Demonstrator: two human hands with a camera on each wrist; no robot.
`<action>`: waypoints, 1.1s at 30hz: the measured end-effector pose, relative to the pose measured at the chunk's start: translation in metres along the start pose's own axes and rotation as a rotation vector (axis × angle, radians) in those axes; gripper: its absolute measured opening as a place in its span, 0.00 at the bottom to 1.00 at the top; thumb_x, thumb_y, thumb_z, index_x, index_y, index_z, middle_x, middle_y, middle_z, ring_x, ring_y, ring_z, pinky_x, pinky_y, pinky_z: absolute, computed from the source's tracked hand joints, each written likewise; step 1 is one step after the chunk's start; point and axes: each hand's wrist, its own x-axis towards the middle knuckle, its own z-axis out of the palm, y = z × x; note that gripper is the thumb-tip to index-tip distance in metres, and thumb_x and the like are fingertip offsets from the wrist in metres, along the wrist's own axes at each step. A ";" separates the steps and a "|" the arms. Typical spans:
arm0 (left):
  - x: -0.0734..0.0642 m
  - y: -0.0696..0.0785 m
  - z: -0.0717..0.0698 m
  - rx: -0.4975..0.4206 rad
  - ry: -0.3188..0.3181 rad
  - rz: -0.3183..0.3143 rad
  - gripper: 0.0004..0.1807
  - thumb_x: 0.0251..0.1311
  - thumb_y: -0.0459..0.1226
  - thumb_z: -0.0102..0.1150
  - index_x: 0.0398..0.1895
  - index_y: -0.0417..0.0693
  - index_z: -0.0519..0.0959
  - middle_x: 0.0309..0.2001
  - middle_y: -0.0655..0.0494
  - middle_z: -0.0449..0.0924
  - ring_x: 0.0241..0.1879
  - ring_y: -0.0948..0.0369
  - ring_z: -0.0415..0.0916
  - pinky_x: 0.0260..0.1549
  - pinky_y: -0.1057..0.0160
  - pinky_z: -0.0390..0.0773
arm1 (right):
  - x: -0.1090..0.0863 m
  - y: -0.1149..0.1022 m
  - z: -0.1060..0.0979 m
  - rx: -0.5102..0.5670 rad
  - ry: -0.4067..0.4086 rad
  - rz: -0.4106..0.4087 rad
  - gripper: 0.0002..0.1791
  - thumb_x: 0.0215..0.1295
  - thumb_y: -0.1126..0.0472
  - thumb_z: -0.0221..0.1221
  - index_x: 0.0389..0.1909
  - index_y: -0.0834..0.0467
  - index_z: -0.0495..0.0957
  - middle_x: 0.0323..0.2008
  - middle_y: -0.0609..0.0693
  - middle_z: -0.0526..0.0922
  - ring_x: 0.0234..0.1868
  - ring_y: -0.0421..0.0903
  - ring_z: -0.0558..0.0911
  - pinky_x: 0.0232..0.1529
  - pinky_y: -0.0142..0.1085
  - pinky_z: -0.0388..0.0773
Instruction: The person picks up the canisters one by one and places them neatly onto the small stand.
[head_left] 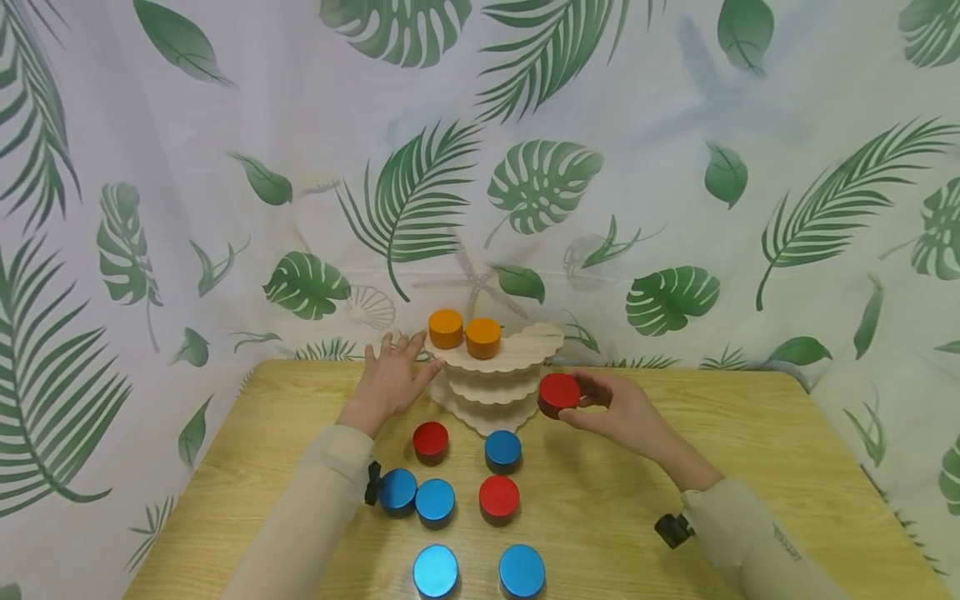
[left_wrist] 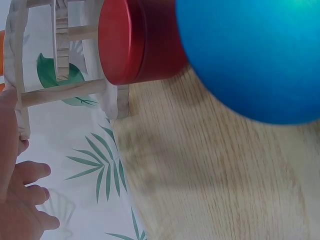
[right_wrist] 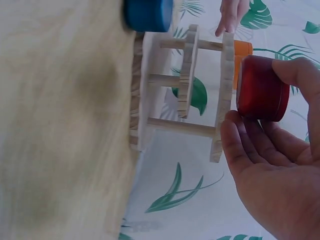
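A three-tiered wooden stand (head_left: 498, 387) with scalloped edges stands at the back of the table. Two orange tins (head_left: 446, 329) (head_left: 483, 337) sit side by side on the left and middle of its top tier. My right hand (head_left: 626, 414) holds a red round tin (head_left: 559, 393) between thumb and fingers, raised beside the stand's right side. In the right wrist view, that red tin (right_wrist: 262, 89) is close to the top tier's edge. My left hand (head_left: 388, 379) has its fingers spread, with the thumb at the left edge of the top tier.
In front of the stand, two more red tins (head_left: 431, 442) (head_left: 498, 498) and several blue tins (head_left: 503, 451) stand on the wooden table (head_left: 630, 508). Two blue tins (head_left: 397, 492) (head_left: 435, 502) are next to my left wrist. A leaf-patterned cloth (head_left: 600, 192) hangs behind.
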 end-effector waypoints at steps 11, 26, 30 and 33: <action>-0.001 0.000 0.000 0.020 0.008 0.009 0.43 0.79 0.65 0.38 0.86 0.49 0.54 0.81 0.35 0.58 0.83 0.34 0.46 0.77 0.25 0.45 | 0.033 -0.006 0.001 0.018 0.031 0.007 0.30 0.66 0.58 0.73 0.67 0.60 0.78 0.57 0.59 0.87 0.51 0.53 0.88 0.49 0.29 0.83; -0.002 0.000 0.003 0.082 0.027 0.042 0.44 0.81 0.64 0.35 0.85 0.43 0.53 0.83 0.35 0.53 0.84 0.36 0.43 0.79 0.28 0.43 | 0.063 -0.007 0.007 -0.030 0.082 0.029 0.28 0.66 0.57 0.72 0.65 0.59 0.79 0.55 0.59 0.87 0.47 0.54 0.88 0.48 0.33 0.84; -0.002 -0.001 0.005 0.071 0.053 0.056 0.44 0.81 0.63 0.36 0.85 0.43 0.54 0.82 0.34 0.54 0.84 0.36 0.44 0.78 0.28 0.45 | 0.069 -0.008 0.009 -0.049 0.086 0.028 0.28 0.66 0.56 0.72 0.65 0.60 0.80 0.54 0.60 0.87 0.47 0.54 0.88 0.49 0.35 0.84; -0.001 -0.002 0.007 0.073 0.064 0.061 0.43 0.81 0.63 0.36 0.85 0.42 0.55 0.82 0.34 0.55 0.84 0.36 0.45 0.78 0.28 0.46 | 0.074 -0.009 0.011 -0.055 0.081 0.052 0.29 0.66 0.55 0.73 0.65 0.59 0.80 0.54 0.59 0.87 0.46 0.53 0.88 0.48 0.37 0.84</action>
